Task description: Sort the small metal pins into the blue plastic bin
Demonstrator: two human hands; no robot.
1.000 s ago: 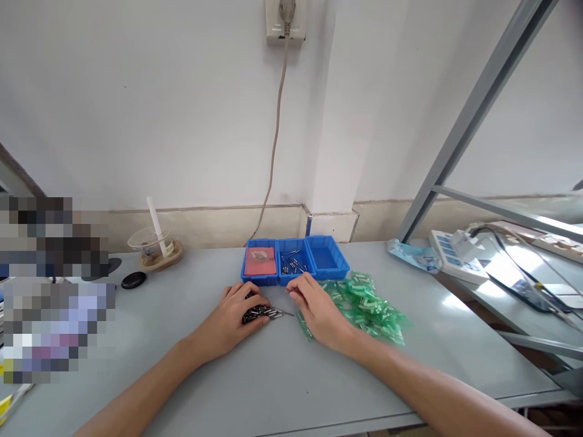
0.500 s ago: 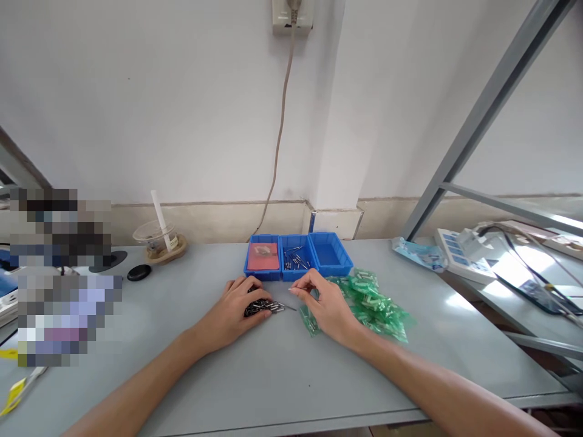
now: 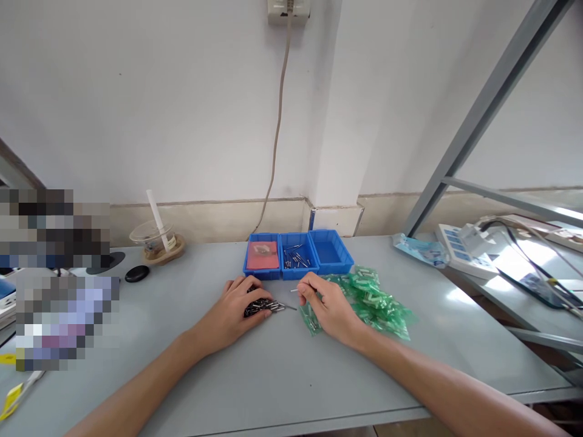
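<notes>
A white wall (image 3: 182,103) is running across the far side, with a beige skirting band (image 3: 204,218) lining its foot. A wall socket (image 3: 288,9) is sitting high at the top edge, and a beige cord (image 3: 276,133) is hanging down from it behind the grey table (image 3: 282,370). A square pillar (image 3: 339,121) is jutting out from the wall. On the right, a grey metal frame (image 3: 483,115) is slanting upward, and daylight is glaring off a lower shelf (image 3: 514,273).
</notes>
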